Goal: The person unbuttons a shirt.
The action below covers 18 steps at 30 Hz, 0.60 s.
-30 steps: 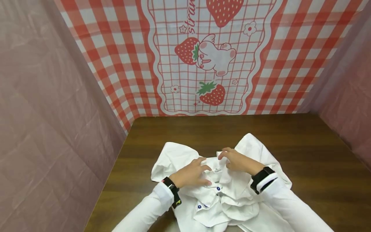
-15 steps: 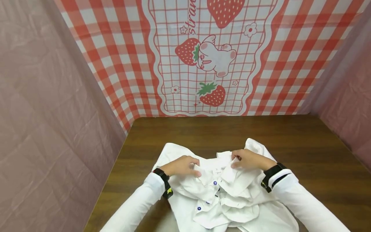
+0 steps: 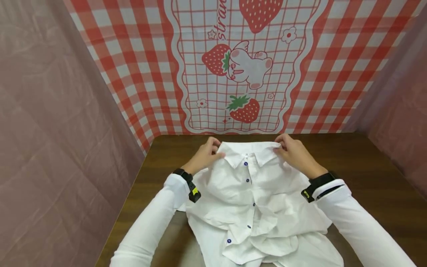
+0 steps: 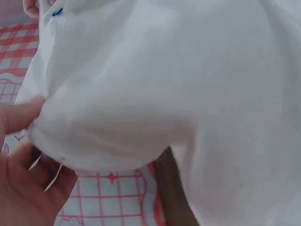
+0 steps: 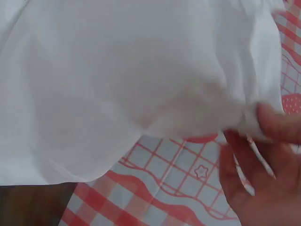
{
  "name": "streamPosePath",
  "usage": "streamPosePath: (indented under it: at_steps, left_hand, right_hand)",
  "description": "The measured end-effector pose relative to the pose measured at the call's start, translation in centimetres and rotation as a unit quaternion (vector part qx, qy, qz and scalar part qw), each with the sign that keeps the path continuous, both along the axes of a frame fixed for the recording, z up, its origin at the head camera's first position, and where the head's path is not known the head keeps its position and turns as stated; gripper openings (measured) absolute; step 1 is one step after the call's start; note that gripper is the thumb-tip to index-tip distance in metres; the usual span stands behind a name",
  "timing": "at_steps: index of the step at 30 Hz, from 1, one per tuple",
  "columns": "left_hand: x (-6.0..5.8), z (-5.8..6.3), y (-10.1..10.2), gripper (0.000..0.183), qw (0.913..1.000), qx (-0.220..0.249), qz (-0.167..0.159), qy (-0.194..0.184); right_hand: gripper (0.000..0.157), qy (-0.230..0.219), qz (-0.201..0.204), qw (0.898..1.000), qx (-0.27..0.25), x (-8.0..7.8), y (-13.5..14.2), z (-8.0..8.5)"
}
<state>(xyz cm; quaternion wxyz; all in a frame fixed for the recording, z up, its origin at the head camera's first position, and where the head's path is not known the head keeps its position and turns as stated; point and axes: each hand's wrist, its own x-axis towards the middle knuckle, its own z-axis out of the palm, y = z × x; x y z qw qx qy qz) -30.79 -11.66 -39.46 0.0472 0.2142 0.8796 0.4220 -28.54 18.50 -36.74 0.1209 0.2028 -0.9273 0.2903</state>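
A white shirt point(image 3: 230, 200) with dark blue buttons hangs by its collar point(image 3: 247, 147), its lower part bunched on the table. My left hand point(image 3: 207, 154) pinches the left side of the collar between thumb and fingers. At the collar's other end, my right hand point(image 3: 293, 152) grips the cloth in the same way. In the left wrist view the left hand point(image 4: 33, 165) has its thumb on the white fabric and its fingers behind it. The right wrist view has the right hand point(image 5: 263, 160) pinching the shirt's edge. The shirt's back is hidden in the head view.
The brown wooden table point(image 3: 360, 178) extends to both sides of the shirt. Behind it hangs a red and white checked cloth point(image 3: 143, 70) with strawberries. Pinkish curtains point(image 3: 60, 129) close off the left and right sides.
Both hands have taken hold of the collar and moved it up and away toward the table's far edge. The shirt front, bunched before, is now stretched out with more buttons showing.
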Motion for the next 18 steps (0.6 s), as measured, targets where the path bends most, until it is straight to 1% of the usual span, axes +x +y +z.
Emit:
streamPosePath:
  at_steps: [2, 4, 5, 7, 9, 10, 11, 12, 13, 14, 15, 16, 17, 18]
  left_hand:
    - [-0.7, 0.9, 0.5, 0.025, 0.9966, -0.037, 0.045, 0.058]
    - [-1.4, 1.7, 1.0, 0.019, 0.9858, -0.078, 0.092, 0.116]
    - [-1.6, 2.0, 1.3, 0.017, 0.9804, -0.091, 0.112, 0.134]
    - [-2.2, 2.5, 2.0, 0.016, 0.9707, -0.103, 0.149, 0.158]
    - [-2.9, 2.9, 2.9, 0.017, 0.9674, -0.099, 0.181, 0.147]
    - [-3.3, 3.1, 3.4, 0.019, 0.9675, -0.091, 0.194, 0.135]
    - [-3.7, 3.2, 3.9, 0.020, 0.9688, -0.085, 0.201, 0.117]
    - [-4.2, 3.0, 4.3, 0.025, 0.9705, -0.083, 0.204, 0.098]
    - [-4.7, 2.8, 4.7, 0.033, 0.9728, -0.087, 0.201, 0.075]
    - [-5.1, 2.5, 5.1, 0.044, 0.9749, -0.091, 0.198, 0.048]
    - [-5.4, 2.1, 5.3, 0.055, 0.9764, -0.099, 0.191, 0.020]
    - [-5.6, 1.6, 5.4, 0.066, 0.9773, -0.111, 0.180, -0.010]
    - [-5.7, 1.0, 5.5, 0.073, 0.9772, -0.128, 0.165, -0.037]
    - [-5.8, 0.3, 5.5, 0.080, 0.9748, -0.152, 0.152, -0.059]
  right_hand:
    - [0.013, 0.050, -0.052, 0.997, -0.014, -0.4, -0.6, 0.0]
    - [0.009, 0.087, -0.099, 0.991, -0.036, -0.9, -1.2, 0.0]
    - [0.010, 0.091, -0.122, 0.987, -0.051, -1.2, -1.5, 0.0]
    - [0.016, 0.059, -0.151, 0.982, -0.100, -1.7, -2.2, 0.1]
    - [0.023, 0.009, -0.161, 0.976, -0.146, -2.4, -3.1, 0.3]
    - [0.028, -0.014, -0.155, 0.976, -0.154, -2.9, -3.5, 0.3]
    - [0.037, -0.049, -0.129, 0.977, -0.165, -3.4, -3.9, 0.3]
    - [0.048, -0.086, -0.099, 0.978, -0.162, -3.9, -4.3, 0.2]
    - [0.060, -0.116, -0.067, 0.980, -0.148, -4.3, -4.6, -0.1]
    - [0.071, -0.138, -0.031, 0.982, -0.125, -4.7, -4.9, -0.5]
    - [0.081, -0.159, 0.008, 0.982, -0.103, -5.0, -5.1, -0.9]
    - [0.088, -0.180, 0.046, 0.979, -0.083, -5.2, -5.2, -1.4]
    - [0.093, -0.207, 0.075, 0.973, -0.068, -5.1, -5.3, -1.8]
    - [0.094, -0.215, 0.091, 0.971, -0.045, -4.8, -5.3, -2.3]
